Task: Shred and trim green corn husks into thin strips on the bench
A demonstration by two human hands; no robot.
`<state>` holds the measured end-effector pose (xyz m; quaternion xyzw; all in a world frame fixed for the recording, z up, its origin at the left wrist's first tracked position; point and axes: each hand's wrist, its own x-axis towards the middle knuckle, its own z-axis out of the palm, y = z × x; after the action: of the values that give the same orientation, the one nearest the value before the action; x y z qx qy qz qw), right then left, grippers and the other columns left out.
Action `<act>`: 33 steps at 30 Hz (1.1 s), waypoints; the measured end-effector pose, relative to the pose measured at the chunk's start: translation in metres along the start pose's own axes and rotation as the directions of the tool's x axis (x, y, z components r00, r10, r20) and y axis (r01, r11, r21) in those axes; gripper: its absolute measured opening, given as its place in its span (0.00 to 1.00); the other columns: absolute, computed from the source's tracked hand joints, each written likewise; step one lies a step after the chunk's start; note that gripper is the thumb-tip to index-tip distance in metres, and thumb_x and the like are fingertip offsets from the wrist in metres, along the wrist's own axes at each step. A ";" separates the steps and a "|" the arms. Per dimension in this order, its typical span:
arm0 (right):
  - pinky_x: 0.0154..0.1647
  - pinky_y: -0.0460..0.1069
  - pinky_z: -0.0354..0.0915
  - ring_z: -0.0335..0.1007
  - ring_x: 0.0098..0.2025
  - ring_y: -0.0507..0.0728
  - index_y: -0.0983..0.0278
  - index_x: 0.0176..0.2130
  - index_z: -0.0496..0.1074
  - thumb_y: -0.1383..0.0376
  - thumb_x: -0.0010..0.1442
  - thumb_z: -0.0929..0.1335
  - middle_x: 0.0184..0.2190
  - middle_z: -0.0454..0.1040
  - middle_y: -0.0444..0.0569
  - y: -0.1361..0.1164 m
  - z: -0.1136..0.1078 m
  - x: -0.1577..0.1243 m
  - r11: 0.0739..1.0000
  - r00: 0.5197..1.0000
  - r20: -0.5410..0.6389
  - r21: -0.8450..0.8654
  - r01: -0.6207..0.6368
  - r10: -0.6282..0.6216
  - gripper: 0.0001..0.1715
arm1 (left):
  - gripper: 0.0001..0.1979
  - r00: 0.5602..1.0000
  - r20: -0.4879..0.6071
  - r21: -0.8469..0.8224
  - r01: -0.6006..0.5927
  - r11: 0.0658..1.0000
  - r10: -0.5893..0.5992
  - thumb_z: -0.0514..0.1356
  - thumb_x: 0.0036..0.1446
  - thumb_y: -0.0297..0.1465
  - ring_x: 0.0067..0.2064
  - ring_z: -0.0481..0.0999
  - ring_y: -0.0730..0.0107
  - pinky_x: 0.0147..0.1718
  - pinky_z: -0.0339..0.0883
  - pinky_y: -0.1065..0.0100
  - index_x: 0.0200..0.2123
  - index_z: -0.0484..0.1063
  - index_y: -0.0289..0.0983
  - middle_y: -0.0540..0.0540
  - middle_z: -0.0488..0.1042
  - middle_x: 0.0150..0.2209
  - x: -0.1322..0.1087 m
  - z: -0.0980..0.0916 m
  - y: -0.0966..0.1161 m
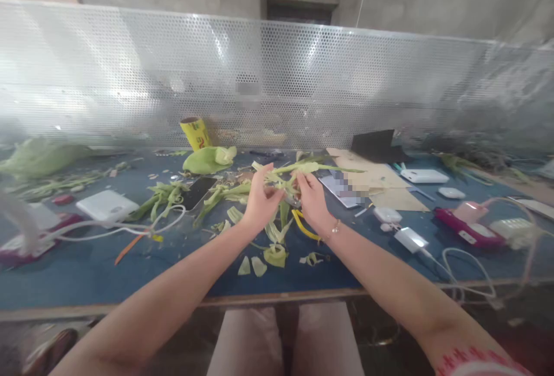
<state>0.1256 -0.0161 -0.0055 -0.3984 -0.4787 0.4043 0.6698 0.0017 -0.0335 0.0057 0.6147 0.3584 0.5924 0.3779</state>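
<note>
My left hand (259, 196) and my right hand (312, 198) meet above the blue tabletop (86, 272), both pinched on a bundle of pale green leaf strips (283, 179). Long strips run from the bundle to the right and hang down between my wrists. Cut green scraps (274, 254) lie on the table just below my hands. A yellow-handled tool (303, 226) lies under my right wrist, partly hidden.
A black phone (198, 191), a green husk bundle (210, 158) and a yellow roll (195, 132) lie behind left. White power banks (106, 205) with cables, cardboard sheets (372, 177) and pink devices (470, 226) spread around. A perforated metal screen (277, 76) walls off the table's back.
</note>
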 end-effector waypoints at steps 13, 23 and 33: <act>0.29 0.46 0.59 0.61 0.27 0.50 0.64 0.26 0.66 0.52 0.53 0.67 0.23 0.66 0.43 -0.001 -0.001 -0.005 0.983 0.946 0.277 -0.116 -0.140 0.167 0.17 | 0.11 0.946 0.044 0.042 0.318 0.947 -0.320 0.64 0.41 0.31 0.26 0.69 0.76 0.28 0.65 0.72 0.31 0.72 0.35 0.52 0.71 0.24 -0.002 -0.034 -0.004; 0.29 0.48 0.53 0.54 0.25 0.49 0.63 0.24 0.67 0.59 0.49 0.72 0.22 0.62 0.41 0.011 -0.004 -0.021 0.967 0.913 0.325 -0.022 -0.254 0.247 0.12 | 0.07 0.974 0.037 0.199 0.212 0.957 -0.223 0.60 0.43 0.27 0.26 0.70 0.74 0.26 0.65 0.72 0.30 0.74 0.36 0.50 0.72 0.24 -0.021 -0.034 0.004; 0.31 0.48 0.56 0.58 0.26 0.49 0.65 0.27 0.69 0.58 0.49 0.71 0.23 0.66 0.41 0.009 0.000 -0.015 0.980 0.902 0.382 -0.084 -0.183 0.201 0.12 | 0.11 0.974 0.012 0.167 0.222 0.961 -0.227 0.62 0.42 0.31 0.26 0.69 0.75 0.26 0.62 0.74 0.32 0.71 0.35 0.51 0.71 0.22 -0.010 -0.038 -0.005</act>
<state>0.1210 -0.0273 -0.0186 -0.3707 -0.5697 0.5280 0.5091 -0.0364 -0.0384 -0.0031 0.6083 0.4677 0.5045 0.3958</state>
